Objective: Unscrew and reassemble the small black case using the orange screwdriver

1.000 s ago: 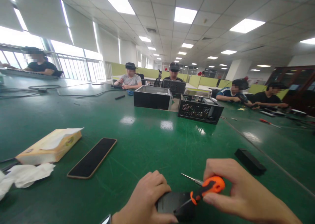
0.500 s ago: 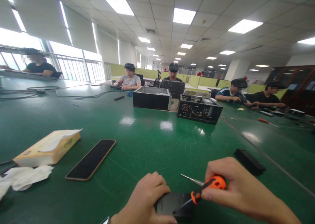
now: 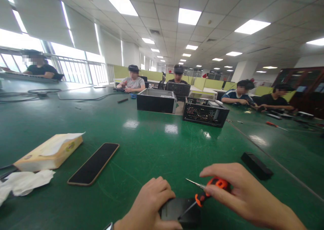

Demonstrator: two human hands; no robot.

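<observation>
The black block (image 3: 180, 207) is at the bottom edge of the view, in front of the person on the green table (image 3: 141, 145), its dark top matt and plain with a faint line near its left end. The left hand (image 3: 150, 203) is closed around that left end, fingers over the far edge and thumb along the near one. A screwdriver (image 3: 200, 199) with an orange and black handle slants down leftward, its thin bright shaft reaching the block's top; whether the tip sits in a hole cannot be made out. The right hand (image 3: 234, 191) is loosely spread about the handle, thumb across it and index finger lifted clear; its other fingers are hidden, so how firmly it holds cannot be told. The thumb and handle cover the rear of a silver pointed tool (image 3: 196, 183). The block's near side is cut off by the frame.
</observation>
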